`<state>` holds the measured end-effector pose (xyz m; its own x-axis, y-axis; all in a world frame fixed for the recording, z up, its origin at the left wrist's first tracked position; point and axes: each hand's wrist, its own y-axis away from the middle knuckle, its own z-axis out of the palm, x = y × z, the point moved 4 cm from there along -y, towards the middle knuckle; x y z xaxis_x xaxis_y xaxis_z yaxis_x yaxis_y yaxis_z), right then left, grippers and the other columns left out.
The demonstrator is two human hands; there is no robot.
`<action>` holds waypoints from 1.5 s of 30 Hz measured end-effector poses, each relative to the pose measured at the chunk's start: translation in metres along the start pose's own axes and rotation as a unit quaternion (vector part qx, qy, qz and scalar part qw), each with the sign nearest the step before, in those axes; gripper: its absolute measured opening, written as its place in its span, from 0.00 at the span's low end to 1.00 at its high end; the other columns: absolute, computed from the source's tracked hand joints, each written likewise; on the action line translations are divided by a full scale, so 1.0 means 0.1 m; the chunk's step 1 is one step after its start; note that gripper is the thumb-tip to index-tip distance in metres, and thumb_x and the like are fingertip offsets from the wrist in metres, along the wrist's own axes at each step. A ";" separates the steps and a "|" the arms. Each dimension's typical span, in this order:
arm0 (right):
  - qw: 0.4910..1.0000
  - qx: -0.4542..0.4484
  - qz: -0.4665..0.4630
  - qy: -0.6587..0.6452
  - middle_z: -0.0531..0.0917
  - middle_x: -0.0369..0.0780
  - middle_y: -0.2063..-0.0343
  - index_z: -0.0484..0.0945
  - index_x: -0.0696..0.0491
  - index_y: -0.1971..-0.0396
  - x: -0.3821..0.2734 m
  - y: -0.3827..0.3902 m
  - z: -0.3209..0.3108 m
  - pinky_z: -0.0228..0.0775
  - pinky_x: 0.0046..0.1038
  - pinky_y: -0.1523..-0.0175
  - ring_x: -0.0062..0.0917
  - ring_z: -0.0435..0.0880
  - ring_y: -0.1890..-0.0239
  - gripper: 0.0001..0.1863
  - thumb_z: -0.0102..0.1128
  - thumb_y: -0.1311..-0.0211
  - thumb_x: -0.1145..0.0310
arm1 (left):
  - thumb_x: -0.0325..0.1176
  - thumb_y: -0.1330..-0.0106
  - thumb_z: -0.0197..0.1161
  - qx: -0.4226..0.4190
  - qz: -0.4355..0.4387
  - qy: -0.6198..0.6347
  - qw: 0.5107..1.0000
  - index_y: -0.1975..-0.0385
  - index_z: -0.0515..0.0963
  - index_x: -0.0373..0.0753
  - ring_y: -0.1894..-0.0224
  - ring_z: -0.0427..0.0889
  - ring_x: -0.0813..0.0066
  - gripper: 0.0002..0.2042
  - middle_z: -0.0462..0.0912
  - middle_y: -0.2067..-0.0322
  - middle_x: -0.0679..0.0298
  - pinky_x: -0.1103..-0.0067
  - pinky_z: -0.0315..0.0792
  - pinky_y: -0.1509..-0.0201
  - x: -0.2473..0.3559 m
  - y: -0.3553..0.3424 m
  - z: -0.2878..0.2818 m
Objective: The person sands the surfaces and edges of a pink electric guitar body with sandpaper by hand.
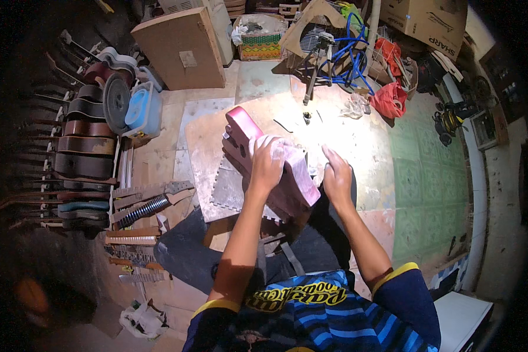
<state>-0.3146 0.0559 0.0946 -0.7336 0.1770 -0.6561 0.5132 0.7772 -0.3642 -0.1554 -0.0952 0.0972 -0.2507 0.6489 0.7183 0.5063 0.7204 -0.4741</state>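
Note:
A pink solid guitar body [306, 183] with pale, dusty patches is tilted up on its edge over a grey foam mat [226, 190] and a worn board [205, 152]. My left hand [266, 164] grips the body near its middle, fingers over the upper edge. Just right of the body, my right hand [337, 179] has one finger or the thumb raised and the others curled; whether something small is inside them I cannot make out.
Guitars [88, 146] line a rack at left, beside plastic tubs [144, 105] and loose necks [135, 237]. Behind are a leaning wooden panel [176, 58], a tangled blue hose [349, 64] and red bags [387, 100]. Green tiles [422, 193] cover the floor at right.

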 end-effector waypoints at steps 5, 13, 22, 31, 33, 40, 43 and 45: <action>0.995 -0.047 0.047 -0.069 0.84 0.52 0.43 0.81 0.57 0.40 -0.57 0.16 -0.02 0.70 0.37 0.32 0.42 0.82 0.39 0.24 0.67 0.35 0.68 | 0.38 0.22 0.47 0.011 -0.026 0.003 1.000 0.55 0.85 0.38 0.41 0.78 0.49 0.17 0.85 0.50 0.53 0.54 0.56 0.26 -0.10 0.06 -0.11; 1.000 0.010 0.013 0.003 0.83 0.52 0.47 0.79 0.62 0.41 -0.67 0.20 0.14 0.72 0.40 0.36 0.46 0.81 0.42 0.38 0.83 0.51 0.60 | 0.34 0.34 0.66 -0.036 -0.072 -0.145 0.986 0.32 0.73 0.38 0.20 0.53 0.46 0.28 0.56 0.23 0.45 0.56 0.46 0.18 -0.63 -0.32 -0.29; 0.995 -0.010 0.047 -0.086 0.84 0.52 0.46 0.80 0.60 0.41 -0.52 0.21 0.19 0.73 0.39 0.36 0.46 0.83 0.44 0.39 0.82 0.53 0.58 | 0.33 0.42 0.75 0.020 -0.276 0.302 0.912 0.46 0.77 0.32 0.59 0.85 0.72 0.25 0.86 0.59 0.62 0.75 0.80 0.52 -1.56 -0.59 -0.29; 0.968 -0.044 0.080 -0.234 0.86 0.50 0.52 0.81 0.62 0.44 -0.03 0.03 0.22 0.77 0.33 0.41 0.36 0.87 0.49 0.36 0.82 0.54 0.63 | 0.42 0.45 0.82 0.187 -0.259 0.057 0.946 0.48 0.78 0.30 0.61 0.81 0.75 0.30 0.83 0.60 0.63 0.75 0.77 0.54 -0.66 -0.38 -0.97; 0.940 -0.056 0.132 -0.309 0.86 0.49 0.50 0.80 0.62 0.40 0.14 -0.05 0.42 0.74 0.32 0.37 0.32 0.85 0.45 0.35 0.80 0.48 0.64 | 0.45 0.46 0.83 0.179 -0.245 -0.066 0.950 0.47 0.77 0.30 0.58 0.82 0.71 0.33 0.83 0.57 0.60 0.72 0.77 0.49 -0.27 -0.41 -1.12; 0.988 0.062 0.040 -0.138 0.81 0.51 0.39 0.76 0.56 0.34 -0.13 -0.21 0.67 0.69 0.36 0.31 0.43 0.81 0.38 0.28 0.60 0.36 0.78 | 0.47 0.49 0.84 0.094 -0.186 -0.173 0.963 0.48 0.80 0.32 0.48 0.83 0.51 0.33 0.83 0.51 0.49 0.65 0.74 0.41 0.47 -0.36 -1.34; 0.997 0.043 -0.024 -0.056 0.75 0.50 0.32 0.73 0.55 0.30 -0.28 -0.25 0.70 0.70 0.38 0.38 0.45 0.79 0.38 0.35 0.56 0.43 0.83 | 0.46 0.46 0.83 0.092 -0.143 -0.178 0.969 0.50 0.81 0.34 0.50 0.83 0.51 0.29 0.83 0.53 0.50 0.64 0.75 0.43 0.62 -0.27 -1.25; 0.999 0.006 -0.028 -0.019 0.72 0.49 0.29 0.72 0.56 0.30 -0.32 -0.21 0.84 0.71 0.38 0.43 0.45 0.80 0.41 0.38 0.57 0.46 0.83 | 0.45 0.45 0.82 0.097 -0.130 -0.176 0.971 0.50 0.81 0.33 0.51 0.84 0.50 0.29 0.83 0.53 0.50 0.64 0.76 0.44 0.71 -0.27 -1.16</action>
<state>-0.2643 -0.0168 0.0676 -0.7440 0.1104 -0.6590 0.4776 0.7776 -0.4089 -0.0912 -0.0973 0.2201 -0.6329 0.4587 0.6237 0.2321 0.8810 -0.4124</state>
